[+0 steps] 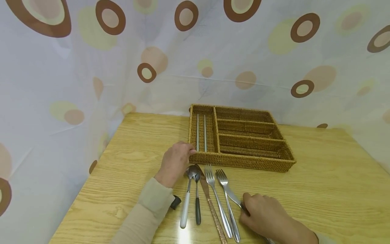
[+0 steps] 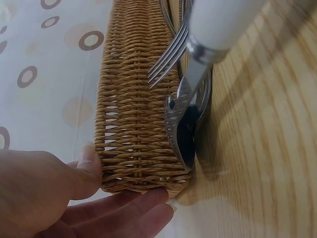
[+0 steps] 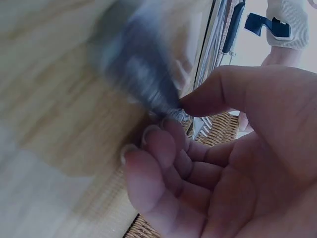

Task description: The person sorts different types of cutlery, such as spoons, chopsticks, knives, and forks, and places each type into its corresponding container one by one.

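close by, the right hand (image 1: 263,214) has a pinching grip on a knife (image 1: 234,197). toward nine o'clock lie two forks (image 1: 220,207), a brown knife (image 1: 210,201) and two spoons (image 1: 185,210). at ten, the left hand (image 1: 175,163) holds the corner of the tray (image 1: 243,163). only the head view shows two chopsticks (image 1: 205,132) inside. desk (image 1: 329,176) spreads toward two o'clock, its far edge by spotted cloth (image 1: 213,44).

The cloth (image 1: 182,51) shows brown rings and peach and pale-yellow ovals on white; the desk (image 1: 143,142) is yellowish with wavy grain. The tray (image 1: 240,162) is golden-brown weave, its chopsticks (image 1: 205,134) pale grey. One spoon (image 1: 185,210) has a white handle, the second spoon (image 1: 198,208) dark grey, the knife (image 1: 212,208) coppery; forks (image 1: 219,202) are silver.
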A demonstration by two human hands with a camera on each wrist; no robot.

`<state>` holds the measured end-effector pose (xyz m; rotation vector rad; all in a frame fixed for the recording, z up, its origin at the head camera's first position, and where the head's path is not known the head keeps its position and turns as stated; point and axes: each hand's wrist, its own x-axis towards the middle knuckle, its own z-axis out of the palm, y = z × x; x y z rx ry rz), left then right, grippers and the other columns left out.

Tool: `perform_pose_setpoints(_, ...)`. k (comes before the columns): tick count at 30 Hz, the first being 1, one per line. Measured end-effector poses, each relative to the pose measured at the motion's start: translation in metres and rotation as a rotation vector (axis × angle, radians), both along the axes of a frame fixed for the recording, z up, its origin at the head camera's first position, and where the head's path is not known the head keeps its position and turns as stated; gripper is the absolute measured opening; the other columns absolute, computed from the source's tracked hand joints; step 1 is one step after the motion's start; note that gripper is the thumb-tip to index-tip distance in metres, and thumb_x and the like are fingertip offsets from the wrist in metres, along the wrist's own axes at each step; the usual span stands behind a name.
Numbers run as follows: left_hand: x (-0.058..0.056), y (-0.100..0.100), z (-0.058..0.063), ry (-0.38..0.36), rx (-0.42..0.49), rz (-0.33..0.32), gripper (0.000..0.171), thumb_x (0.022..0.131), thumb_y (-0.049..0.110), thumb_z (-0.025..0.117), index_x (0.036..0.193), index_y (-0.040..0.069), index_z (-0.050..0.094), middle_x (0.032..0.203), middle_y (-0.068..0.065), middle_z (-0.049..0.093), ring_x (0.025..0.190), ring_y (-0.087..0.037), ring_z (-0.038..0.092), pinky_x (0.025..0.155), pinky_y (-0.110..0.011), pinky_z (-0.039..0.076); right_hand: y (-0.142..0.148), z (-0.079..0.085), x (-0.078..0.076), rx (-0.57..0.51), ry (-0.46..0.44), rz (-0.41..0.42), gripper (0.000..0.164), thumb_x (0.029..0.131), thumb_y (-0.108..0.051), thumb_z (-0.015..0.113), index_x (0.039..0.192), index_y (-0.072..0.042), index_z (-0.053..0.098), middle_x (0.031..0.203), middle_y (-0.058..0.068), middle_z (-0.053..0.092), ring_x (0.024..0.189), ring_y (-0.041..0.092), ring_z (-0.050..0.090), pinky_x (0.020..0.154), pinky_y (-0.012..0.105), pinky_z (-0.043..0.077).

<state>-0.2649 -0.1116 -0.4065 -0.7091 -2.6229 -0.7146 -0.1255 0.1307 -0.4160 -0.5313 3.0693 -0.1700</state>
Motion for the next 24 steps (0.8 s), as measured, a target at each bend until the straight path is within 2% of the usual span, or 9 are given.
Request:
perform_pose_setpoints(7,0.0002,0.0009,0.0005,0.017,0.01,-0.004,0.016,0.088,0.021,0.059,0.088,0.009,0.07,0.077,-0.005,0.063,0.067,-0.016,0.059,0.057,-0.024,0.053,0.0003,0.0031,-0.0012,0.023,-0.058,-0.047,0.022,0.07,-0.021,0.062,0.065,-0.016,0.041,0.053,-0.004,0.039,0.044,0.01,0.035,0.034,0.026,0.03)
perform_pose_setpoints(15,0.0002,0.0005,-0.0004,0.013,0.013,-0.001,0.016,0.088,0.021,0.059,0.088,0.009,0.07,0.077,-0.005,0.063,0.068,-0.015,0.059,0.057,-0.024,0.053,0.0031,0.0077,-0.0028,0.124,-0.087,-0.079,0.024,0.069,-0.022,0.065,0.068,-0.012,0.043,0.055,-0.001,0.04,0.045,0.013,0.037,0.034,0.029,0.032)
perform_pose_setpoints(24,0.0014,-0.0005,-0.0007,0.039,0.014,-0.01,0.017,0.088,0.021,0.059,0.087,0.008,0.069,0.075,-0.005,0.062,0.065,-0.015,0.058,0.055,-0.024,0.053,0.0095,0.0054,-0.0058,0.162,-0.076,-0.085,0.02,0.069,-0.016,0.062,0.068,-0.008,0.044,0.054,0.001,0.04,0.044,0.014,0.037,0.033,0.028,0.032)
